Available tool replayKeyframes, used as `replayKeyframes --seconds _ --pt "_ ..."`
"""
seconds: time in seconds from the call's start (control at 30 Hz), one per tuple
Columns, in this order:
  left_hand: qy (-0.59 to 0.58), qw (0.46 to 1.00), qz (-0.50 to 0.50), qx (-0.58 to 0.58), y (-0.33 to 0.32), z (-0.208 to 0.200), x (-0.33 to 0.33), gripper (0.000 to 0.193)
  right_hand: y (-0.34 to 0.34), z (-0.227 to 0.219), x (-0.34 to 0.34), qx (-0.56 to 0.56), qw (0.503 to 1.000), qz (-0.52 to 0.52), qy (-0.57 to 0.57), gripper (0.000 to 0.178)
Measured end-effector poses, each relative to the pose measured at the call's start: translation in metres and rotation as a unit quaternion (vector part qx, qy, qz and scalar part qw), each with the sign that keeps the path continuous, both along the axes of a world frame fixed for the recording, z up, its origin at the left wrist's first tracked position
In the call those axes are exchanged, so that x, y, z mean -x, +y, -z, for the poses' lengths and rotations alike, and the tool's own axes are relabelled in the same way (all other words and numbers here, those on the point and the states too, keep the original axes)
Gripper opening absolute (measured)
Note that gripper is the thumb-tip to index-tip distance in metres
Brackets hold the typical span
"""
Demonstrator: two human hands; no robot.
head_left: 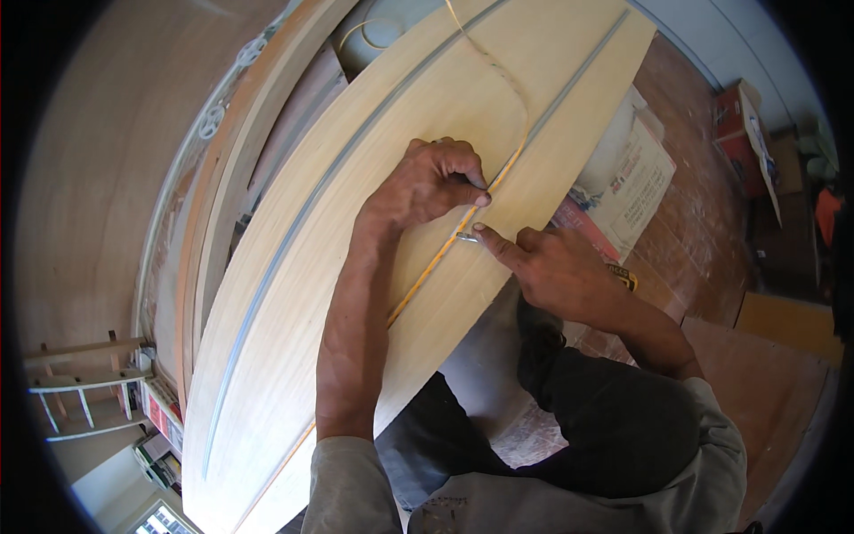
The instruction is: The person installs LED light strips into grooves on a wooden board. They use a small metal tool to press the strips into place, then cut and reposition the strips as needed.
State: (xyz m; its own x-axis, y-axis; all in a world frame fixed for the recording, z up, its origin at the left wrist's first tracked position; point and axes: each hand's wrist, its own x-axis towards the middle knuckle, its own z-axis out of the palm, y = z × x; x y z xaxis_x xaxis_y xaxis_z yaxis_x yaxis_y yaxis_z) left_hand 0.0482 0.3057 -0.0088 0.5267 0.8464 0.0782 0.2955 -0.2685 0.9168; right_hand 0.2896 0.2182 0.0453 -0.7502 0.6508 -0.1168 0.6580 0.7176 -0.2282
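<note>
A long pale wooden panel lies across the view with narrow grey grooves along it. In the right groove sits a thin, flexible orange-yellow strip that looks like an LED light strip. My left hand is closed, its thumb and forefinger pinching this strip against the groove. Beyond the pinch, the strip's loose part curves over the panel to the far edge. My right hand is curled round a hand tool with a silver metal tip; its forefinger presses near that tip, beside the strip. The palm hides most of the tool.
The grey groove on the left runs parallel. Printed cardboard lies on the reddish-brown floor to the right, with an open red box farther off. Wooden boards stand along the panel's left side. A ladder is at far left.
</note>
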Motion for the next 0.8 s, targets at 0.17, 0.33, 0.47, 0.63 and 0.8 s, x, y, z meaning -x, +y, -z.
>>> replayKeyframes --seconds 0.17,0.33,0.47,0.63,0.8 --pt "0.003 1.000 0.000 -0.009 0.001 -0.001 -0.002 0.016 0.002 0.001 0.002 -0.036 0.999 -0.022 -0.004 0.062" --pt "-0.002 1.000 -0.003 -0.001 0.001 0.000 -0.002 0.015 0.009 -0.002 0.004 -0.066 0.996 -0.061 0.001 0.058" --pt "0.005 1.000 -0.006 -0.005 0.001 0.000 -0.001 0.014 0.013 -0.013 0.008 -0.074 0.994 -0.079 -0.023 0.056" --pt "-0.003 0.999 -0.015 -0.031 0.000 0.003 0.000 0.015 0.016 -0.043 0.024 -0.038 0.990 -0.065 -0.122 0.062" --pt "0.006 0.999 -0.017 -0.029 0.001 0.003 -0.002 0.016 0.021 -0.043 0.022 -0.069 0.983 -0.101 -0.134 0.058"
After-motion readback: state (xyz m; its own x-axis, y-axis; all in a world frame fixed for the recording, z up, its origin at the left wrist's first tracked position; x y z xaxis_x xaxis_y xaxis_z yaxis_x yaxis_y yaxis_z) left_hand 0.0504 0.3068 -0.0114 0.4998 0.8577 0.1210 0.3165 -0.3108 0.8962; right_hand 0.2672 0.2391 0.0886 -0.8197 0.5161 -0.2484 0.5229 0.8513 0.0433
